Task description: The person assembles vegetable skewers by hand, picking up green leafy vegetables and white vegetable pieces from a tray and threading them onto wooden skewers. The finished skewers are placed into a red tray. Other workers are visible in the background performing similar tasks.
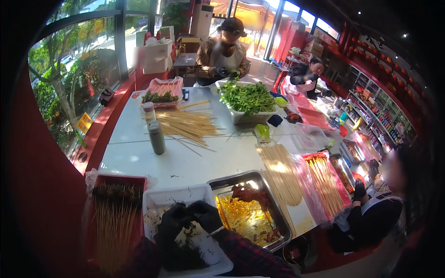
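Observation:
My left hand and my right hand, both in black gloves, meet over a white plastic tray. Their fingers are bent in close to one another, and whatever may lie between them is hidden. Dark green feathery herbs fill the near part of this tray, with loose shreds scattered about it. Right of my hands is a steel tray holding yellow oil and reddish-brown strips of meat. To the left, a red tray contains bamboo skewers whose far ends are wrapped in dark greens.
Loose bamboo skewers lie beyond the steel tray, and another pile lies farther off. A grey-green bottle stands mid-table. At the back is a basket of leafy greens. One co-worker sits opposite, another at right.

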Action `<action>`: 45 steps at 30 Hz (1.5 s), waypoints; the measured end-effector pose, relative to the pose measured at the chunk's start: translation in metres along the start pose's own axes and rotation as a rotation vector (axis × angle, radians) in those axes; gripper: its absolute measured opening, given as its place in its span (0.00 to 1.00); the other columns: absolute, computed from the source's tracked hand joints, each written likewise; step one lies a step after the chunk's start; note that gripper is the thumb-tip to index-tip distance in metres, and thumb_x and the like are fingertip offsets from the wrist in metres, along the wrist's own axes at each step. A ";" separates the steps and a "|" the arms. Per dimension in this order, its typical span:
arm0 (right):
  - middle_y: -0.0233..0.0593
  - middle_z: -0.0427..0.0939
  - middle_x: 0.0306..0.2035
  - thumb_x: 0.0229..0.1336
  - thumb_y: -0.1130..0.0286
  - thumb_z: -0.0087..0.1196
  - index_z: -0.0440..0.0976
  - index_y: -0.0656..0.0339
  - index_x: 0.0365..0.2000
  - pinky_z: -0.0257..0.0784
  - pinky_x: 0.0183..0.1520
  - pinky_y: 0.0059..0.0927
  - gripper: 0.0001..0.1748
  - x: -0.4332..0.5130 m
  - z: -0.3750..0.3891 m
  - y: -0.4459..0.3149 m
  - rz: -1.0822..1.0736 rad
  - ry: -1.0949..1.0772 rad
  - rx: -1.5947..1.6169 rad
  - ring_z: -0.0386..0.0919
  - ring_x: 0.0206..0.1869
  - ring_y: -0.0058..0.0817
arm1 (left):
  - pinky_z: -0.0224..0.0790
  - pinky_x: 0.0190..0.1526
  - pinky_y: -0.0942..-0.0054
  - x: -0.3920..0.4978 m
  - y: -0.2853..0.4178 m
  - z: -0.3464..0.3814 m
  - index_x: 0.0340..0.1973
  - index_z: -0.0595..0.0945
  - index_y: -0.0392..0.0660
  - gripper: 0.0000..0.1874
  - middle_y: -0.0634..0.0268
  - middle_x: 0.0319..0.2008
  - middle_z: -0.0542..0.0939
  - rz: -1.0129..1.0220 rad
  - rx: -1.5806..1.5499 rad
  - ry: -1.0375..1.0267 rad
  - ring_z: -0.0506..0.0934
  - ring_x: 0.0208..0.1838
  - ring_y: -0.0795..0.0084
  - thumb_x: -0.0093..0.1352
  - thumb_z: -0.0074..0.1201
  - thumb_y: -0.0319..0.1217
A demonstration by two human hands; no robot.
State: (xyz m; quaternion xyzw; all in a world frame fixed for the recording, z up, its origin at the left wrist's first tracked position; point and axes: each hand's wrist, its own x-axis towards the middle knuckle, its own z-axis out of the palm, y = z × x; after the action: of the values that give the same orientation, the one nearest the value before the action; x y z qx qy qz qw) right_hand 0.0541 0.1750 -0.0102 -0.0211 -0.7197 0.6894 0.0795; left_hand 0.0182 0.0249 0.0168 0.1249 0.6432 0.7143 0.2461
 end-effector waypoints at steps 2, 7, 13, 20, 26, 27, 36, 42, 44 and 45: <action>0.36 0.77 0.33 0.46 0.86 0.53 0.72 0.64 0.40 0.71 0.43 0.22 0.17 -0.003 -0.003 0.005 0.013 0.044 0.064 0.75 0.37 0.21 | 0.69 0.26 0.79 0.007 -0.009 0.003 0.33 0.74 0.36 0.08 0.60 0.25 0.76 -0.025 -0.052 -0.019 0.75 0.25 0.74 0.59 0.56 0.21; 0.36 0.77 0.31 0.43 0.86 0.57 0.68 0.61 0.49 0.72 0.43 0.21 0.28 -0.005 0.006 -0.023 -0.049 -0.012 -0.009 0.76 0.37 0.20 | 0.71 0.28 0.78 -0.002 -0.003 -0.006 0.33 0.72 0.37 0.09 0.62 0.27 0.74 -0.029 -0.156 -0.008 0.76 0.27 0.73 0.60 0.55 0.23; 0.39 0.78 0.32 0.45 0.88 0.54 0.66 0.62 0.50 0.73 0.43 0.22 0.28 -0.006 0.007 -0.026 -0.126 -0.053 -0.132 0.77 0.38 0.23 | 0.72 0.27 0.80 -0.003 -0.005 -0.013 0.39 0.75 0.35 0.11 0.61 0.28 0.78 -0.110 -0.152 -0.090 0.77 0.24 0.75 0.62 0.55 0.25; 0.36 0.79 0.31 0.44 0.87 0.54 0.70 0.61 0.47 0.70 0.36 0.18 0.26 -0.007 0.006 -0.027 -0.231 -0.013 -0.227 0.77 0.34 0.21 | 0.67 0.28 0.82 -0.002 0.005 -0.010 0.36 0.79 0.35 0.09 0.64 0.26 0.79 -0.227 -0.147 -0.066 0.75 0.25 0.78 0.62 0.54 0.27; 0.42 0.76 0.41 0.45 0.83 0.51 0.72 0.61 0.46 0.69 0.46 0.30 0.23 -0.007 0.006 -0.031 -0.508 -0.081 -0.191 0.74 0.42 0.32 | 0.62 0.22 0.83 0.003 -0.010 -0.024 0.35 0.79 0.36 0.09 0.67 0.20 0.75 -0.188 -0.111 -0.101 0.72 0.21 0.79 0.62 0.49 0.26; 0.42 0.76 0.41 0.45 0.82 0.50 0.71 0.62 0.46 0.69 0.47 0.31 0.23 -0.009 0.000 -0.028 -0.489 -0.090 -0.132 0.74 0.44 0.35 | 0.57 0.20 0.85 0.002 0.002 -0.011 0.34 0.79 0.38 0.08 0.71 0.19 0.74 -0.175 -0.148 -0.082 0.68 0.19 0.82 0.61 0.51 0.27; 0.39 0.76 0.39 0.50 0.85 0.48 0.72 0.67 0.42 0.70 0.45 0.27 0.16 -0.081 -0.117 -0.042 -0.184 0.319 0.250 0.74 0.41 0.25 | 0.49 0.19 0.86 0.003 0.009 -0.008 0.31 0.80 0.39 0.07 0.73 0.19 0.74 -0.232 0.077 -0.012 0.63 0.17 0.88 0.60 0.52 0.29; 0.35 0.77 0.27 0.46 0.82 0.53 0.74 0.65 0.32 0.68 0.30 0.20 0.09 -0.180 -0.269 0.001 0.012 0.998 0.080 0.73 0.27 0.21 | 0.50 0.19 0.85 0.002 0.006 -0.017 0.30 0.81 0.39 0.08 0.73 0.17 0.73 -0.239 0.195 0.022 0.63 0.17 0.86 0.60 0.52 0.30; 0.34 0.77 0.26 0.44 0.83 0.54 0.74 0.63 0.30 0.67 0.28 0.20 0.09 -0.217 -0.305 0.030 0.139 1.026 0.000 0.72 0.25 0.20 | 0.50 0.18 0.86 0.007 -0.001 -0.020 0.30 0.81 0.38 0.09 0.73 0.17 0.73 -0.283 0.235 0.040 0.63 0.17 0.86 0.59 0.53 0.30; 0.32 0.76 0.24 0.46 0.80 0.54 0.74 0.62 0.28 0.69 0.32 0.23 0.05 -0.221 -0.306 0.034 0.064 0.992 -0.046 0.73 0.27 0.22 | 0.50 0.18 0.86 0.007 -0.002 -0.022 0.31 0.81 0.38 0.09 0.73 0.17 0.73 -0.278 0.219 0.045 0.63 0.17 0.86 0.59 0.53 0.30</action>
State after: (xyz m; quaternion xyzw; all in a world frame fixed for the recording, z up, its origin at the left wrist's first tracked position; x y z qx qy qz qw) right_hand 0.3133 0.4483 -0.0515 -0.3703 -0.6091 0.5824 0.3906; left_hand 0.0021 0.0099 0.0106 0.0447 0.7335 0.6018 0.3127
